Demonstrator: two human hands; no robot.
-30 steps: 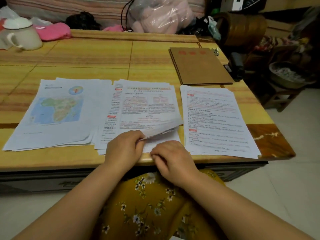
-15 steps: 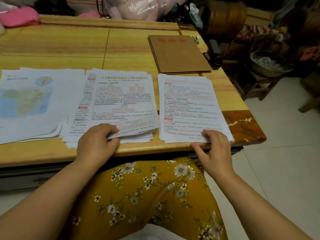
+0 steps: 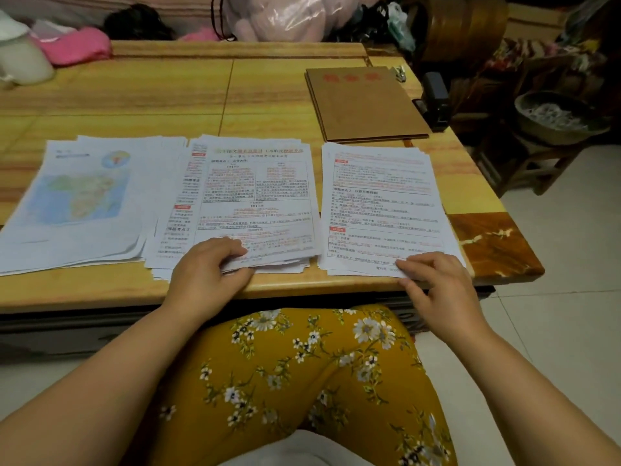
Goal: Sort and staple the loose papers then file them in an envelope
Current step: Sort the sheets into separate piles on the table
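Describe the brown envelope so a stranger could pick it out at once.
Start at the yellow wooden table and go to its far right corner. The brown envelope lies flat there, beyond the right paper stack. It alone is plain brown card with red characters along its top.

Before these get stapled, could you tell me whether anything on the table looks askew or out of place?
The middle stack is untidy: its sheets are fanned, with edges stepping out on the left and near sides under the left hand. The map stack is splayed too. The right stack is neater. Nothing looks spilled or torn.
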